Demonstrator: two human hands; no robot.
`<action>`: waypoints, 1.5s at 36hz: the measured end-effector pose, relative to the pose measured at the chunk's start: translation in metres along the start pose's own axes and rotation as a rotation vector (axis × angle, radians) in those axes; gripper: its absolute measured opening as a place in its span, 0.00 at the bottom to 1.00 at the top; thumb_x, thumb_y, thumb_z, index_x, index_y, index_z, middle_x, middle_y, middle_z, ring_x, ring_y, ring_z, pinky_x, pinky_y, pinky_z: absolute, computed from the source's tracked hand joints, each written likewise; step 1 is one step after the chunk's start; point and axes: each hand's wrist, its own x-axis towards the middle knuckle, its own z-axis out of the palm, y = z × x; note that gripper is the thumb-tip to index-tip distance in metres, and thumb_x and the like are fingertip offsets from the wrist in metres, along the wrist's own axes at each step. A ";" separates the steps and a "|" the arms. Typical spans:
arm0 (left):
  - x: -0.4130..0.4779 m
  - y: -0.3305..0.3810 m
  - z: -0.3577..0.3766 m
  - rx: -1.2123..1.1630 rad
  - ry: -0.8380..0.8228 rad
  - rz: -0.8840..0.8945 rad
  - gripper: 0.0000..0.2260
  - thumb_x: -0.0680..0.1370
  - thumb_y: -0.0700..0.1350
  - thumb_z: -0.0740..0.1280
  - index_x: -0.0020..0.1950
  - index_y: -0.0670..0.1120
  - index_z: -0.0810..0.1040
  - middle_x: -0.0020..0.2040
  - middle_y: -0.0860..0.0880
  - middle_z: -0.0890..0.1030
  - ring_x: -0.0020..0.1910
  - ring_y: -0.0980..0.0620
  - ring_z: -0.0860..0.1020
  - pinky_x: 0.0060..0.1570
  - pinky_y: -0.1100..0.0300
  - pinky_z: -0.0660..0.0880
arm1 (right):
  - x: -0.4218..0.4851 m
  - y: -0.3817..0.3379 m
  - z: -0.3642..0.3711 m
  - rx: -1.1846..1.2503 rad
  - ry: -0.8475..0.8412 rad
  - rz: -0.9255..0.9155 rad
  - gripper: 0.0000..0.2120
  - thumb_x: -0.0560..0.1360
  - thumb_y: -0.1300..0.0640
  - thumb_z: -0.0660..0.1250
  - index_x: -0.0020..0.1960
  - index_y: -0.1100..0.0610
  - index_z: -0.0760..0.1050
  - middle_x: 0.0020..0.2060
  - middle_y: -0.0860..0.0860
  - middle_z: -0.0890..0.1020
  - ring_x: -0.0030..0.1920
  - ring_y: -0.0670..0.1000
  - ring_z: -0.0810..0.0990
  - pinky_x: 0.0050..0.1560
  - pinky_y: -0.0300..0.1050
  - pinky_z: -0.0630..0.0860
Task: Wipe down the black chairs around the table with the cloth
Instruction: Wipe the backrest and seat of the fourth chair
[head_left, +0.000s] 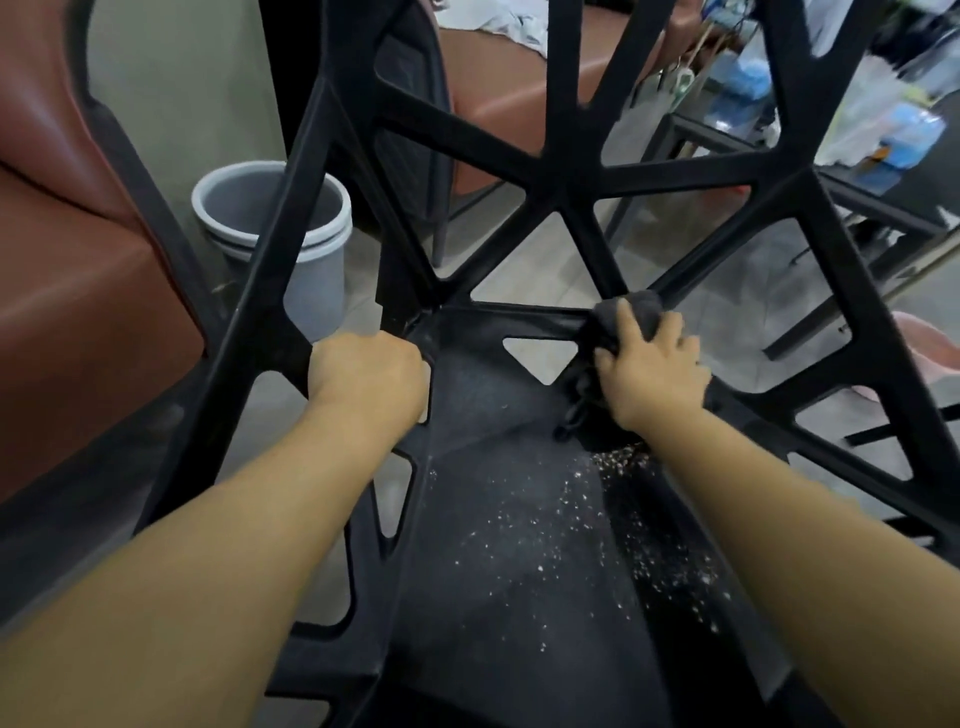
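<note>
A black plastic chair (519, 545) with an open triangular lattice back fills the view; its seat is speckled with pale crumbs and dust. My left hand (366, 376) grips the chair frame where the left side meets the seat's back corner. My right hand (649, 369) presses a dark grey cloth (631, 312) against the junction of the seat and the backrest struts, fingers spread over it. Part of the cloth hangs below my palm.
A grey bin (317, 228) stands on the floor behind the chair at the left. A brown upholstered chair (67, 249) is at the far left, another brown seat (519, 78) behind. A cluttered dark table (857, 192) stands at the right.
</note>
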 end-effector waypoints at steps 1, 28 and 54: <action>0.000 0.000 0.000 0.005 0.002 0.000 0.08 0.80 0.44 0.58 0.50 0.48 0.78 0.38 0.52 0.74 0.45 0.48 0.78 0.26 0.60 0.55 | 0.003 0.006 -0.001 0.016 0.001 0.089 0.28 0.80 0.41 0.51 0.77 0.46 0.48 0.71 0.60 0.55 0.64 0.66 0.63 0.63 0.61 0.64; -0.019 -0.002 -0.015 -0.019 -0.072 0.055 0.13 0.74 0.34 0.59 0.33 0.47 0.63 0.32 0.52 0.66 0.29 0.53 0.62 0.29 0.62 0.55 | -0.037 0.011 -0.006 0.047 -0.049 0.305 0.25 0.79 0.50 0.55 0.74 0.50 0.53 0.71 0.60 0.55 0.64 0.66 0.63 0.60 0.61 0.66; -0.072 -0.049 -0.019 0.326 0.040 0.306 0.20 0.82 0.53 0.50 0.72 0.49 0.66 0.68 0.46 0.69 0.71 0.41 0.58 0.70 0.39 0.35 | -0.096 -0.053 -0.013 0.105 -0.191 0.096 0.25 0.77 0.49 0.56 0.73 0.50 0.58 0.69 0.57 0.58 0.61 0.64 0.67 0.56 0.55 0.68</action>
